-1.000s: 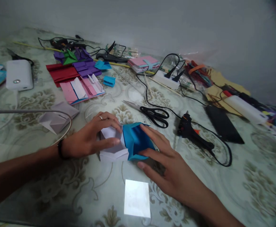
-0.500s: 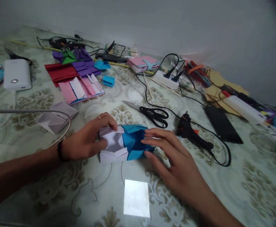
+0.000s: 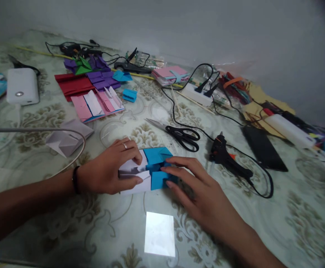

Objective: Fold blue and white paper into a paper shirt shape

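Observation:
A white folded paper box [image 3: 136, 184] and a blue folded paper box [image 3: 156, 155] sit side by side, touching, on the patterned table cover. My left hand [image 3: 109, 165], with a ring and a dark wristband, grips the white one, thumb on its near flap and fingers on its far flap. At the other end, my right hand [image 3: 197, 182] holds the blue one between its thumb below and fingers at the upper right. The flaps of both boxes are folded inward, leaving a narrow gap along the middle. My fingers cover both outer ends.
Beyond the hands lie black-handled scissors [image 3: 182, 136]. A black glue gun [image 3: 226, 158] and a dark phone-like slab [image 3: 263, 149] are on the right. Folded coloured papers [image 3: 76, 87] and a power strip [image 3: 197, 95] stand further back. A white power bank [image 3: 23, 86] and a grey cable [image 3: 76, 131] are left.
The flaps of both boxes have been pressed inward, narrowing their openings. My left thumb has moved right and down onto the near white flap. My right hand has shifted slightly left.

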A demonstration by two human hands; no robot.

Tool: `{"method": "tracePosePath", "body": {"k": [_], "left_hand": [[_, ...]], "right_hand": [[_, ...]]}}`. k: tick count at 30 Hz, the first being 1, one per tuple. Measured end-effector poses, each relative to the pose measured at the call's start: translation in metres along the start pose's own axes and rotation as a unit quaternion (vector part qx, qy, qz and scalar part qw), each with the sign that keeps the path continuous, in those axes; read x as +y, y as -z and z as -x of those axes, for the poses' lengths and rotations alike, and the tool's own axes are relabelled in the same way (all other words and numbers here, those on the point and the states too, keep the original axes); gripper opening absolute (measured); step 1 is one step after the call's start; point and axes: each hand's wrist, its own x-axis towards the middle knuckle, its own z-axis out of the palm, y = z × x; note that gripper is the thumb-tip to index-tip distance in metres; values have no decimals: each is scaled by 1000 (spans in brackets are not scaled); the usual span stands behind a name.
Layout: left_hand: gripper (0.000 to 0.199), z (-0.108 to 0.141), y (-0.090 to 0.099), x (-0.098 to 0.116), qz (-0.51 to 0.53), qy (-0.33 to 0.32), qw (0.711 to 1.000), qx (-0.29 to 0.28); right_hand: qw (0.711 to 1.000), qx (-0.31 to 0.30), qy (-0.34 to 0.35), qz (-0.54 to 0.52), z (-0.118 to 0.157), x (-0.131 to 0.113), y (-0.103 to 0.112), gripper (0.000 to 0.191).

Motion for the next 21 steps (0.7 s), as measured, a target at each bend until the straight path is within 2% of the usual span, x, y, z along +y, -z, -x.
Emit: {"method": "tracePosePath", "body": {"k": [3,12,16,19,21], "left_hand": [[17,1,-3,-2,-22,2,1000,0],[10,2,-9,-8,-53,-24,998,17],[9,3,-10,-7,-59,-25,998,12],[25,4,-9,-5,-73,-15,997,17],[38,4,-9,-4,-84,-26,996,21]], "right_hand": [[1000,22,4,14,0,-1,2,26],[999,35,25,19,-1,-2,4,23],[999,35,11,38,-1,-1,3,29],[999,8,-2,47,1,3,1,39],[998,-32,-2,52,2,7,-1,43]]}}
